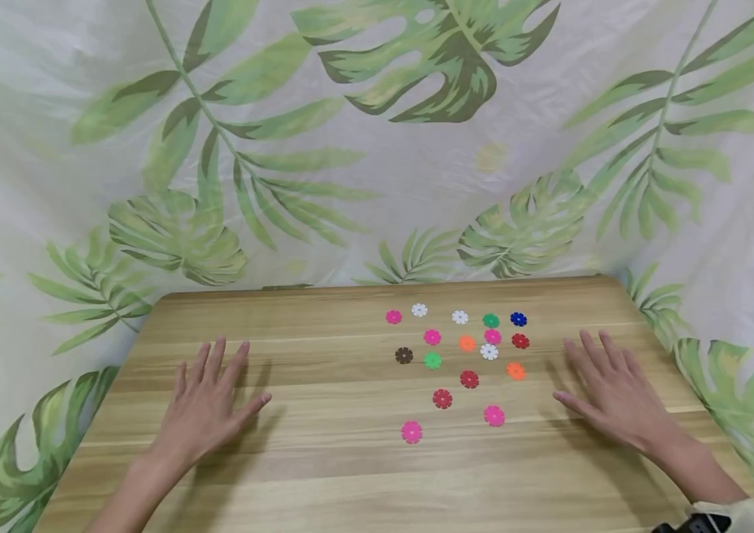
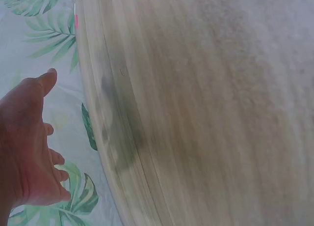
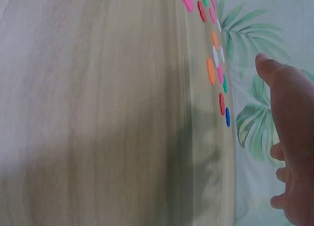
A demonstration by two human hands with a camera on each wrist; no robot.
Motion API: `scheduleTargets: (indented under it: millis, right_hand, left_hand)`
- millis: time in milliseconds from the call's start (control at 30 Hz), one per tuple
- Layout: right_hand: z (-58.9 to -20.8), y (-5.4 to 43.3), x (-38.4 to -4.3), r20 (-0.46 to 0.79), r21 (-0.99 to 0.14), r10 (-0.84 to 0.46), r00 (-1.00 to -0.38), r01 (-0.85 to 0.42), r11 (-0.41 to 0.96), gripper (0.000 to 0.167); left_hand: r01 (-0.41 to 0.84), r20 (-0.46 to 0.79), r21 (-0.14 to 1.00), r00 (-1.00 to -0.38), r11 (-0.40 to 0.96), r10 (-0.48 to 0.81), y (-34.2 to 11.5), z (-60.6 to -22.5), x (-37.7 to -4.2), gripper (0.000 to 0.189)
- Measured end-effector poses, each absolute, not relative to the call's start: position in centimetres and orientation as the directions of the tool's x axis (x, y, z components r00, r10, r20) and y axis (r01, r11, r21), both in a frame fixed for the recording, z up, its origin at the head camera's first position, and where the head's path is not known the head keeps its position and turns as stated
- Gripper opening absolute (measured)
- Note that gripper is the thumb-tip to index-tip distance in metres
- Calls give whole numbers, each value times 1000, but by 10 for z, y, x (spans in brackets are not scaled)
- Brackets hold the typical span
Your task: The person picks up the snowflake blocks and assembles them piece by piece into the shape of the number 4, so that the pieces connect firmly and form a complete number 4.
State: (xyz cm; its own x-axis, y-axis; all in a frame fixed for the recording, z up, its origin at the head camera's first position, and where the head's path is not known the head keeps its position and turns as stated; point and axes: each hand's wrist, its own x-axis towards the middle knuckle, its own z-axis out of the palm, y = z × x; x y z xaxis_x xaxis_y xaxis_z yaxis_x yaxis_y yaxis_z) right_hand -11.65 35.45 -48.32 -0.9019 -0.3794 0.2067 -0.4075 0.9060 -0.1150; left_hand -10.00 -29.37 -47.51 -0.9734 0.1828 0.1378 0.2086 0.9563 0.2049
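Several flat, notched flower-shaped discs lie spread over the right middle of the wooden table (image 1: pixel 324 459). Among them are a blue disc (image 1: pixel 518 319), a brown disc (image 1: pixel 404 356), an orange disc (image 1: pixel 515 371) and a pink disc (image 1: pixel 412 432). My left hand (image 1: pixel 200 411) hovers over the table's left side, palm down, fingers spread and holding nothing. On the right, my right hand (image 1: pixel 620 396) is likewise spread and holds nothing; the orange and red discs (image 1: pixel 520 341) are nearest to it. Both wrist views show the hands raised above the tabletop, with shadows beneath.
A pale cloth printed with green leaves (image 1: pixel 324 244) hangs behind the table and along both sides. The table's far edge runs just beyond the back row of discs. A dark band (image 1: pixel 697 524) sits at my right wrist by a light sleeve (image 1: pixel 744 514).
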Motion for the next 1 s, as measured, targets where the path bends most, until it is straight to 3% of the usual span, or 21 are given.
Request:
scheduleTargets:
  millis: [1000]
  right_hand:
    - [-464, 264, -131, 190, -144, -567, -802, -594, 791, 89]
  left_hand:
    - [343, 116, 237, -939, 909, 324, -250, -473, -128, 86]
